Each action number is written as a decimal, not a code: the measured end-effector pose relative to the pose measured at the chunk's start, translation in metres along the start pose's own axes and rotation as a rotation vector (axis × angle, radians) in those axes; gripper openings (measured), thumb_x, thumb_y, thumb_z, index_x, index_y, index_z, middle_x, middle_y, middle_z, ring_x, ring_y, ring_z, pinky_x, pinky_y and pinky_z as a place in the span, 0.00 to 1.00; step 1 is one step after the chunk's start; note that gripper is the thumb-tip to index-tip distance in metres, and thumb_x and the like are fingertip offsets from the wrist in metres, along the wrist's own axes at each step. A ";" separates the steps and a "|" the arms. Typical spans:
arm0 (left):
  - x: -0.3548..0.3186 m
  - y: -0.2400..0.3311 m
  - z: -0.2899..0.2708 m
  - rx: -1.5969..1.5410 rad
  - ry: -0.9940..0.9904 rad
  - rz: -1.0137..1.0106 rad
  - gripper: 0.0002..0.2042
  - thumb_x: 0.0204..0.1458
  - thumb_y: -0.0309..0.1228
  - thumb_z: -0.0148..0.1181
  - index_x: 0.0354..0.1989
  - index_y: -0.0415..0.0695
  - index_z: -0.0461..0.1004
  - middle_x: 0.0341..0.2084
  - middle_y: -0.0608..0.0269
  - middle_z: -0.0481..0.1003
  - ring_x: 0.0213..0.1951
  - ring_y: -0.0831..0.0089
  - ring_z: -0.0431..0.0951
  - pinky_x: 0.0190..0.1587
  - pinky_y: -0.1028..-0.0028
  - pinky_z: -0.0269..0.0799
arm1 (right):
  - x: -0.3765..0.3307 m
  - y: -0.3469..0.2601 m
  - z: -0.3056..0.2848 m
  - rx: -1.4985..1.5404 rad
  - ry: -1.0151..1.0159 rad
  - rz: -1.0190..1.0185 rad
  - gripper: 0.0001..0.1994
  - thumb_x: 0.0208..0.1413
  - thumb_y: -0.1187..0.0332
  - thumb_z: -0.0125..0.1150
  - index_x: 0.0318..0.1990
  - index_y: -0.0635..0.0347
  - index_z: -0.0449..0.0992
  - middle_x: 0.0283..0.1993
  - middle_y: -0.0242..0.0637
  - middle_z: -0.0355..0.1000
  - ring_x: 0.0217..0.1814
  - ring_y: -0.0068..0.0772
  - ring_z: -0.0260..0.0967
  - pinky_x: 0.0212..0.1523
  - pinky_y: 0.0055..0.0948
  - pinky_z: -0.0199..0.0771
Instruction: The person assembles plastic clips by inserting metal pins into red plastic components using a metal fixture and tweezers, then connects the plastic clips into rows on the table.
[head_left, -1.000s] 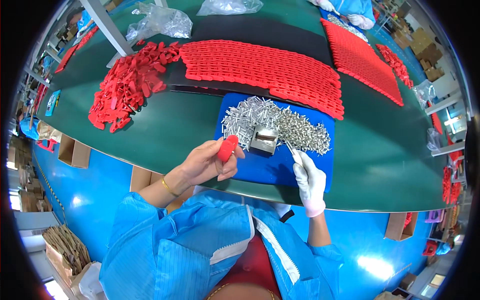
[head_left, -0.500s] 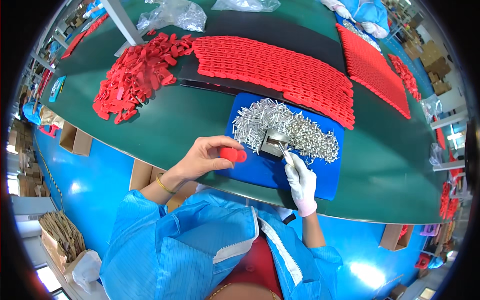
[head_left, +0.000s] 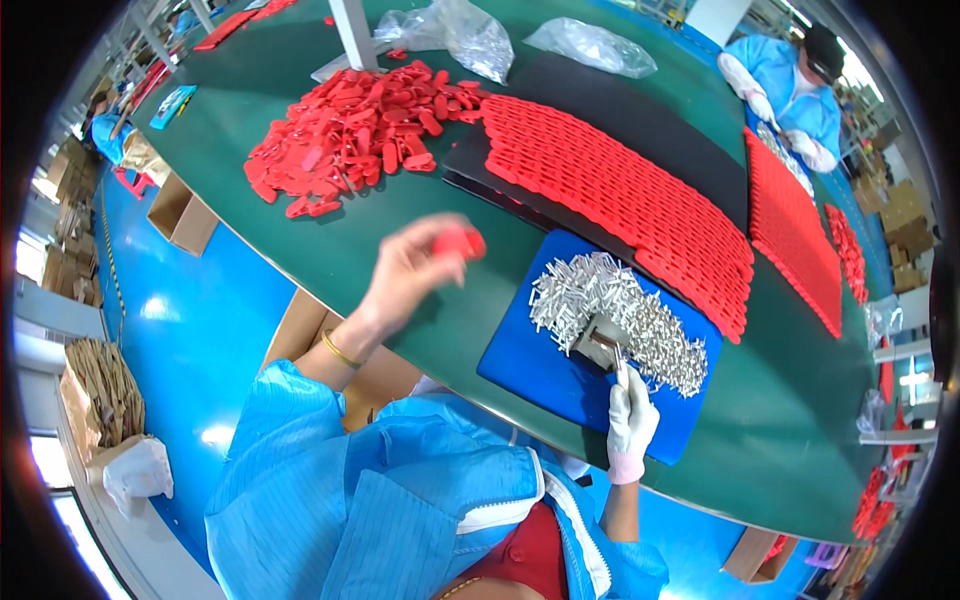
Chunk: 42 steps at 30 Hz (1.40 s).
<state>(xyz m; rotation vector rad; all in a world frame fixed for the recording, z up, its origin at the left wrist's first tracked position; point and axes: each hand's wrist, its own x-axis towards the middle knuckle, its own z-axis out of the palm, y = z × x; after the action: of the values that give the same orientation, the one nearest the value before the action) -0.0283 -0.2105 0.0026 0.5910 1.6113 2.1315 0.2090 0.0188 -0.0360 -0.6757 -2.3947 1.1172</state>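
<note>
Left hand (head_left: 408, 268) sits farther from blue tray (head_left: 530, 362) than before, nearer red pile (head_left: 350, 135), grip pinching red piece (head_left: 458, 243), gloved right hand (head_left: 631, 412) holding slim metal tool (head_left: 621, 366) at metal block (head_left: 598, 338)

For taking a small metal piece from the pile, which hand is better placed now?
Probably the right hand: it holds a slim metal tool close beside the small metal pieces. The left hand is farther away, holding something red.
</note>
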 end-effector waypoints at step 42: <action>0.135 -0.086 0.165 1.424 -0.387 1.101 0.05 0.46 0.25 0.59 0.30 0.43 0.70 0.29 0.63 0.67 0.31 0.67 0.69 0.37 0.68 0.64 | -0.007 0.007 -0.003 0.131 0.054 -0.021 0.20 0.56 0.56 0.56 0.54 0.50 0.73 0.36 0.31 0.78 0.24 0.32 0.70 0.28 0.23 0.66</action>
<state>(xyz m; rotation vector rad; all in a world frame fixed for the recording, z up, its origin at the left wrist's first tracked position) -0.0433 0.0168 -0.0281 2.5161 2.6341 0.6428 0.2180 0.0208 -0.0406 -0.6277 -2.2554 1.2191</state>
